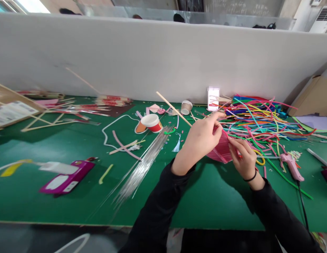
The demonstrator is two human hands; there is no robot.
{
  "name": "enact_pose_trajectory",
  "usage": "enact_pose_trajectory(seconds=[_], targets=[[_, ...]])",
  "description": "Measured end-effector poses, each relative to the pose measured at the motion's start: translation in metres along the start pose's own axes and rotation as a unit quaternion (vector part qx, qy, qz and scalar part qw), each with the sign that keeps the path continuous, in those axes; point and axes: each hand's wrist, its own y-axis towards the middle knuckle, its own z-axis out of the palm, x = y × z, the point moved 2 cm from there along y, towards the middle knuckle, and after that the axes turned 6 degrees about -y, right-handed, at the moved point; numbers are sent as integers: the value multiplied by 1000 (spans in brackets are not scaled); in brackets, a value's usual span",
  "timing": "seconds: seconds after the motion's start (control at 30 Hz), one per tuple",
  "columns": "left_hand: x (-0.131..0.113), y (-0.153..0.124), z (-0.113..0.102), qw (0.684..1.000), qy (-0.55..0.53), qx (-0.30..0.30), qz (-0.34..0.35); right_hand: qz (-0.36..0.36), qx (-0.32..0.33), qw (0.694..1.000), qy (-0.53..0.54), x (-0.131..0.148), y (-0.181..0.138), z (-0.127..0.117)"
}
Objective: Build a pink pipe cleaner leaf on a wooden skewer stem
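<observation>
A pink ribbed piece (220, 151), apparently of fuzzy craft stems set side by side, is held above the green table between both hands. My left hand (202, 138) is closed at its upper left edge, the fingers bent over it and partly hiding it. With thumb and fingers pinched, my right hand (243, 157) grips its right edge. From behind my left hand a pale wooden stick (174, 108) slants up to the left; whether it joins the pink piece is hidden. Right behind the hands lies a heap of coloured craft stems (254, 121).
A pink glue gun (292, 167) with a black cord lies at right. Left of the hands are a bundle of thin metal wires (145, 165), a red and white paper cup (152, 123) and a blue tassel (177, 143). A purple power strip (68, 177) sits farther left. A phone (213, 98) leans by the partition (158, 59).
</observation>
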Motion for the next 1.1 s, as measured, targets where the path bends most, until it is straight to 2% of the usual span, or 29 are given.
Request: enact_pose_trajectory(seconds=[0.23, 0.43, 0.6, 0.77, 0.97, 1.1], targets=[[5, 4, 9, 994, -94, 60, -6, -8, 0, 1000, -7, -4, -3, 1], [3, 2, 11, 997, -54, 56, 10, -8, -1, 1000, -18, -3, -2, 2], [1, 2, 13, 993, -47, 104, 27, -7, -7, 1000, -9, -3, -3, 2], [4, 3, 12, 992, -53, 111, 16, 5, 0, 1000, 16, -3, -2, 1], [9, 6, 15, 993, -37, 106, 19, 36, 40, 997, 46, -10, 3, -3], [13, 6, 17, 989, -18, 130, 62, 31, 55, 997, 40, -11, 3, -4]])
